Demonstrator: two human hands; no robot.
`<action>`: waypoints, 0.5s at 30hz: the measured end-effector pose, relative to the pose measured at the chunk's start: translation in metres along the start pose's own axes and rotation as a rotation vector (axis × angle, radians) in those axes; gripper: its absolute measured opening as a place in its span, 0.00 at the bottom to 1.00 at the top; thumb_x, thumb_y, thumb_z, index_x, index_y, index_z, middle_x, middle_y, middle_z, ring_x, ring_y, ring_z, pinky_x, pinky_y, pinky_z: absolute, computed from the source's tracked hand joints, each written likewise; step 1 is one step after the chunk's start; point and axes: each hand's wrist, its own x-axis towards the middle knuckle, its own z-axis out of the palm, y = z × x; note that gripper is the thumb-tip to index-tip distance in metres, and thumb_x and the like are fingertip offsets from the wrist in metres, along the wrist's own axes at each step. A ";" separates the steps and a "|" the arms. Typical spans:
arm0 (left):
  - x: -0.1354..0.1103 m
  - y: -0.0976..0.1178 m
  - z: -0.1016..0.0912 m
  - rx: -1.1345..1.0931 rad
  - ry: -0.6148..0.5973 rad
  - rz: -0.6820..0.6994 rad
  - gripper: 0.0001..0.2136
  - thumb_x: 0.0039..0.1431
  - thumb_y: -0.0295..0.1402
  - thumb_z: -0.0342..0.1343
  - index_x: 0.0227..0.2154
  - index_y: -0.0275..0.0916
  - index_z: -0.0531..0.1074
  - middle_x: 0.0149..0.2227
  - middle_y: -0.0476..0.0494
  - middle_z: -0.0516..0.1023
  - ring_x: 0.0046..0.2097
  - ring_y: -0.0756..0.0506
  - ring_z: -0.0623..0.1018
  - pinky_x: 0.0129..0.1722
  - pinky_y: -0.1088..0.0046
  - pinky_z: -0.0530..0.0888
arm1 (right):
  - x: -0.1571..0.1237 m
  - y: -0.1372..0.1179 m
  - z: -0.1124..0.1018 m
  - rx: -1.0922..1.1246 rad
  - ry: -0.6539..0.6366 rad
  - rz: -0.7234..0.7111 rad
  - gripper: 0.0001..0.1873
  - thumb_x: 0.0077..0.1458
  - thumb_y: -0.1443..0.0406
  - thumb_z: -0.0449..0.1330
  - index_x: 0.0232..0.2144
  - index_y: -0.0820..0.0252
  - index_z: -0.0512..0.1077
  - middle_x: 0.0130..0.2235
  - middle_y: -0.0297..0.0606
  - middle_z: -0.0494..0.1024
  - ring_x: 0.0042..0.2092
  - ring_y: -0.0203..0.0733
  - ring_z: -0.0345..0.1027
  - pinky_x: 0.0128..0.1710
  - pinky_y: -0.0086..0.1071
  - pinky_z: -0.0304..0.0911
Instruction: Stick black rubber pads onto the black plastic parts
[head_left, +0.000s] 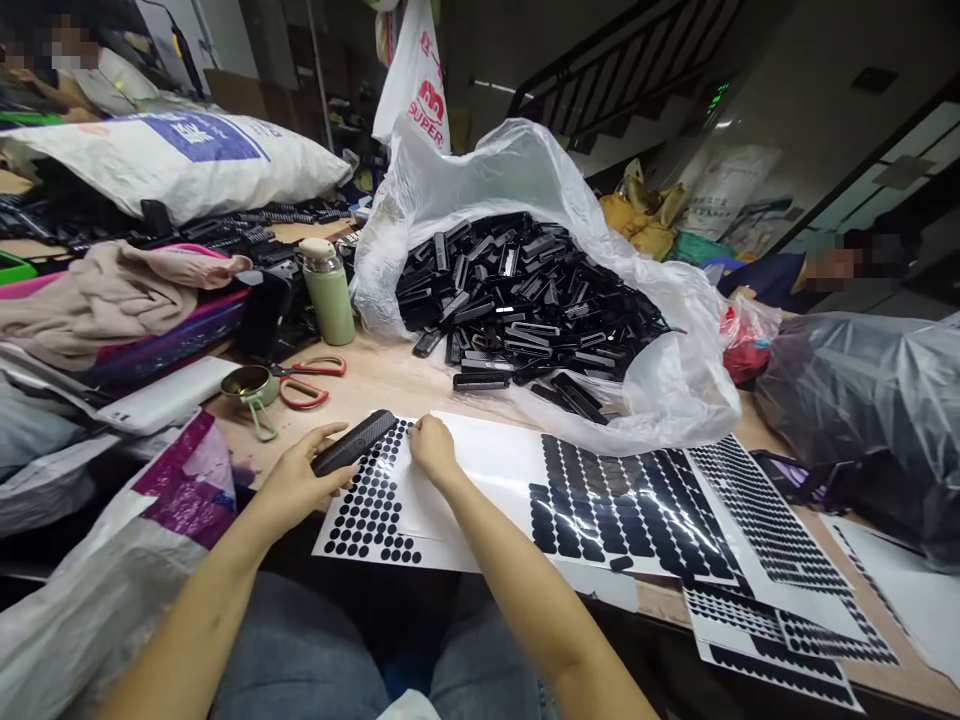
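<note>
My left hand is closed around a long black plastic part, held just above a white sheet of round black stickers. My right hand rests on the same sheet beside the part's tip, fingers pinched together at the row of dots; what they pinch is too small to make out. Behind the sheet, an open clear plastic bag spills a heap of similar black parts onto the wooden table.
More sticker sheets lie to the right, with a dark bag beyond. Red-handled scissors, a green tape measure, a green bottle and piled cloth sit left. Other people sit at far left and right.
</note>
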 end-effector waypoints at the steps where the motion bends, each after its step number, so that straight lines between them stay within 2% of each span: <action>1: -0.002 0.000 0.003 -0.001 -0.021 0.000 0.29 0.44 0.39 0.61 0.51 0.39 0.63 0.37 0.45 0.76 0.27 0.47 0.76 0.25 0.70 0.76 | -0.006 0.001 -0.008 0.028 0.014 -0.023 0.08 0.56 0.67 0.49 0.31 0.62 0.68 0.38 0.44 0.74 0.41 0.42 0.68 0.39 0.32 0.60; 4: -0.009 0.002 0.016 -0.019 -0.113 0.011 0.26 0.45 0.38 0.61 0.49 0.38 0.65 0.33 0.47 0.76 0.27 0.48 0.76 0.24 0.73 0.74 | -0.037 0.005 -0.036 0.209 0.063 -0.129 0.08 0.57 0.63 0.48 0.31 0.58 0.65 0.35 0.37 0.73 0.38 0.38 0.66 0.38 0.30 0.60; 8: -0.015 0.011 0.039 -0.077 -0.232 0.003 0.25 0.46 0.37 0.61 0.49 0.37 0.67 0.24 0.50 0.75 0.25 0.48 0.75 0.25 0.74 0.72 | -0.078 0.008 -0.063 0.388 0.030 -0.267 0.06 0.54 0.65 0.51 0.26 0.57 0.62 0.35 0.35 0.69 0.38 0.38 0.63 0.40 0.33 0.60; 12: -0.021 0.022 0.059 -0.084 -0.293 0.012 0.26 0.46 0.36 0.60 0.50 0.36 0.67 0.21 0.52 0.74 0.25 0.49 0.74 0.25 0.75 0.71 | -0.096 0.015 -0.069 0.376 0.042 -0.232 0.06 0.53 0.68 0.51 0.25 0.57 0.61 0.38 0.37 0.67 0.42 0.39 0.62 0.45 0.37 0.59; 15: -0.025 0.029 0.068 -0.085 -0.305 0.018 0.25 0.46 0.34 0.60 0.49 0.35 0.68 0.23 0.50 0.75 0.25 0.49 0.74 0.24 0.75 0.72 | -0.098 0.023 -0.069 0.377 0.063 -0.203 0.06 0.53 0.68 0.51 0.25 0.57 0.61 0.39 0.39 0.67 0.43 0.41 0.62 0.46 0.39 0.59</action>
